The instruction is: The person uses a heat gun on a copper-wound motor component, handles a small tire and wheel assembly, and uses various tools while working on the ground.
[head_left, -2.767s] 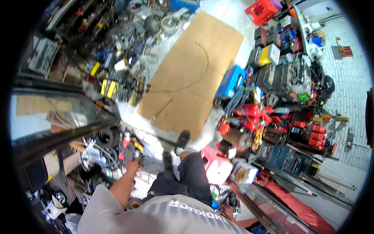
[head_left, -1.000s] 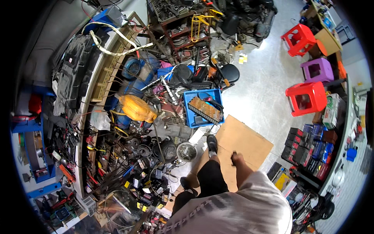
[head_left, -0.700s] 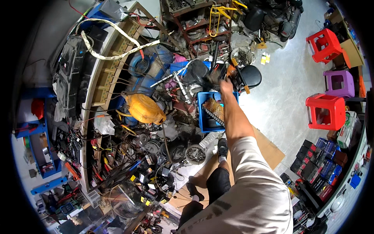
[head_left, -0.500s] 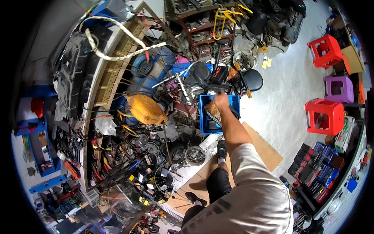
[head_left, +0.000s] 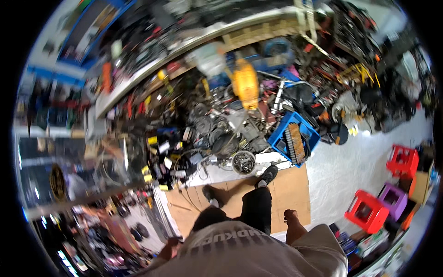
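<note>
My right hand (head_left: 290, 216) hangs beside my body above the brown board on the floor. Its fingers are curled in, and nothing shows in them. Low on the left, my left hand (head_left: 172, 248) is smeared by motion close to my shirt, so its fingers cannot be read. Ahead of me and to the right stands a blue crate (head_left: 278, 134), out of reach of both hands as they hang. Inside it lie a rusty brown piece (head_left: 296, 138) and a dark ribbed strip (head_left: 290, 146).
A brown board (head_left: 295, 189) lies under my feet. Beyond it, a bowl of small metal parts (head_left: 243, 162), a yellow casing (head_left: 246, 84) and heaped scrap lie below a long bench (head_left: 184, 44). At right stand red stools (head_left: 367, 212) and a purple stool (head_left: 393, 199).
My right hand has left the blue crate and dropped back beside my body. The view has turned toward the left, and my left hand has come into sight.
</note>
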The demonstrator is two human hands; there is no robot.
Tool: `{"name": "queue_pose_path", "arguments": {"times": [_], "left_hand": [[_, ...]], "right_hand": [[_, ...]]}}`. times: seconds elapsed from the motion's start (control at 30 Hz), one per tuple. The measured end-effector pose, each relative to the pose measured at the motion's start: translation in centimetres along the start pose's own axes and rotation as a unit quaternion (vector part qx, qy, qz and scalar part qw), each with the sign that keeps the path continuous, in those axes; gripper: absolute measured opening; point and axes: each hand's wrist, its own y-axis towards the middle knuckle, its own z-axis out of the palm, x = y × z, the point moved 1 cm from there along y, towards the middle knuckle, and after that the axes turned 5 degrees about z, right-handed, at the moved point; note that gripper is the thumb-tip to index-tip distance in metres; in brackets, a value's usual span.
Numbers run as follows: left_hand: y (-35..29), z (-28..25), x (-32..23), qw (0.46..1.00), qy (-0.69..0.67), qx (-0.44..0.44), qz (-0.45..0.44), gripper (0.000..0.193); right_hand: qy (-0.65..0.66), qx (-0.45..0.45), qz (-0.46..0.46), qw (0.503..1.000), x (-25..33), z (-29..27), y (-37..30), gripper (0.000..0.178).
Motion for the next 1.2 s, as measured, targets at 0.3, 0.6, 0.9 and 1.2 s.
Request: {"name": "queue_pose_path", "arguments": {"times": [0.3,0.6,0.9,1.2], "left_hand": [[10.4,-13.1,-4.3,0.986,0.144,0.068,0.04,0.03],[14.7,-28.4,-0.4,0.991,-0.113,-0.019,0.065,0.049],[14.9,-24.7,2.5,0.998,-0.009,0.058,-0.02,0.038],[19.4,-17.2,-29.2,0.795,0.44,-0.094,0.406,0.044]], "right_hand": [[0.141,-0.019,-0.293,0.946,1.5,2.2,-15.9,0.018],[-0.071,0.131,-0.419,0.896,-2.8,15.9,-30.5,0.033],[-0.083,-0.022,-0.309,0.947,-3.4,15.9,-33.9,0.033],[-0.135,0.03,-0.341,0.93,3.8,27.1,-35.3,0.035]]}}
